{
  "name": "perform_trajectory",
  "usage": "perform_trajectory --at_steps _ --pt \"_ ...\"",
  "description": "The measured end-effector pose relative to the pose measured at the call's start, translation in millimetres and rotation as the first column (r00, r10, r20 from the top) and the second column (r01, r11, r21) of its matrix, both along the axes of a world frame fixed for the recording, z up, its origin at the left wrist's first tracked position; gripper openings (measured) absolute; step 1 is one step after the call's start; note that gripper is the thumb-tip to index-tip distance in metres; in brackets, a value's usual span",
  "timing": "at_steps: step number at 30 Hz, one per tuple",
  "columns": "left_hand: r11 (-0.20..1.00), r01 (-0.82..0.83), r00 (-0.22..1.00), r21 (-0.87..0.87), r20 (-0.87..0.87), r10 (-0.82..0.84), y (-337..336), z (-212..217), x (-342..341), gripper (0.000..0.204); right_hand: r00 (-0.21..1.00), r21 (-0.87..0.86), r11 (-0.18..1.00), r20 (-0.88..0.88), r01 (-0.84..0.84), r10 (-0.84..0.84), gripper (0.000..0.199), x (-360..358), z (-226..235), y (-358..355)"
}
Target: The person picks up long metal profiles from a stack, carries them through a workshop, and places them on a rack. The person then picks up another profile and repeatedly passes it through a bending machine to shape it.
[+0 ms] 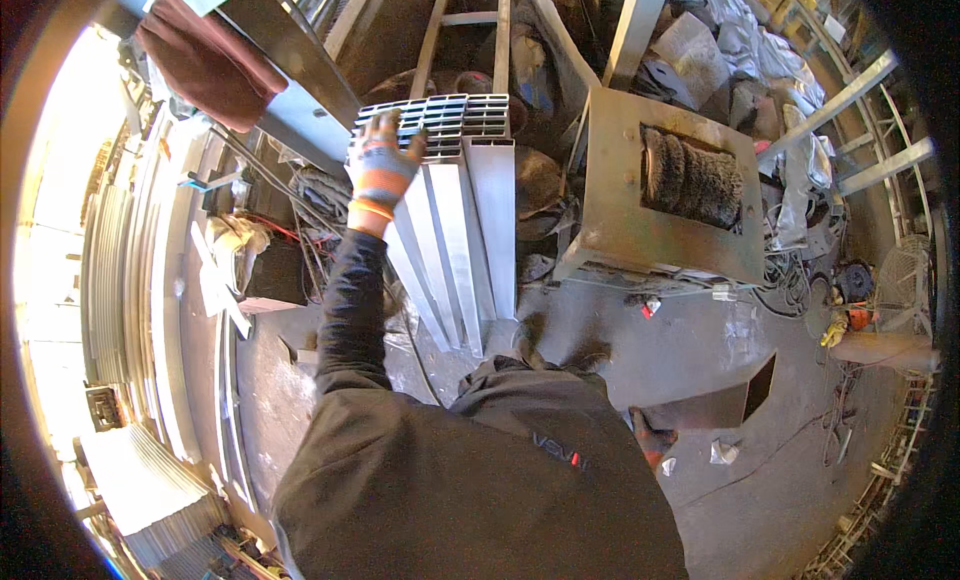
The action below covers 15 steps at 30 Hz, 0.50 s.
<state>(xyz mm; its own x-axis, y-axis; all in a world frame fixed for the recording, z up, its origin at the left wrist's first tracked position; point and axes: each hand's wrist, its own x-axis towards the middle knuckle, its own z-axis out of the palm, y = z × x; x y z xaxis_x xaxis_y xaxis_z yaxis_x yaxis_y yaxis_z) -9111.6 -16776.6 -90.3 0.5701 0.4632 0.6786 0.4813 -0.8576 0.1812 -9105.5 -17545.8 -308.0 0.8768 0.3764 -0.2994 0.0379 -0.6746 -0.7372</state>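
The left hand (384, 172), in a grey and orange knit glove with a bright orange cuff, lies over the near left part of a bundle of rectangular metal tubes (440, 210). Its fingers are spread and point away from the body, resting on the open ends without closing around a tube. The tubes are in front of the person, left of the view's middle; their thin-walled ends form a grid of narrow slots, and their smooth, pale silvery sides run down toward the grey floor (690, 330). The left arm reaches forward almost straight in a dark, creased sleeve.

The right hand (654, 442), gloved too, hangs low beside the body, well apart from the left. It is at the left end of a dark, flat-sided, box-like piece (705, 408) with an open, angular far end; whether the fingers grip it cannot be told.

To the right of the tubes stands a scuffed tan metal housing (612, 170), its square opening showing a bristly, rounded brush roller (692, 177). Beyond it is crumpled silvery sheeting (735, 25). At upper left hangs a soft maroon cloth (205, 65); at lower left lie ribbed corrugated sheets (150, 480).
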Motion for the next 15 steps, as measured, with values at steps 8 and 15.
perform_trajectory --at_steps 8,15 --pt "0.999 0.011 0.995 0.051 -0.096 -0.006 37.8 101.7 13.7 0.067 0.986 0.075 0.984 0.072 -0.159 0.154 0.038 47.2 -24.3 33.8" --pt "0.645 -0.333 0.848 0.687 -0.081 0.524 199.9 315.4 66.1 0.059 0.968 0.099 0.966 0.110 -0.237 0.226 0.039 55.3 -52.1 42.8"
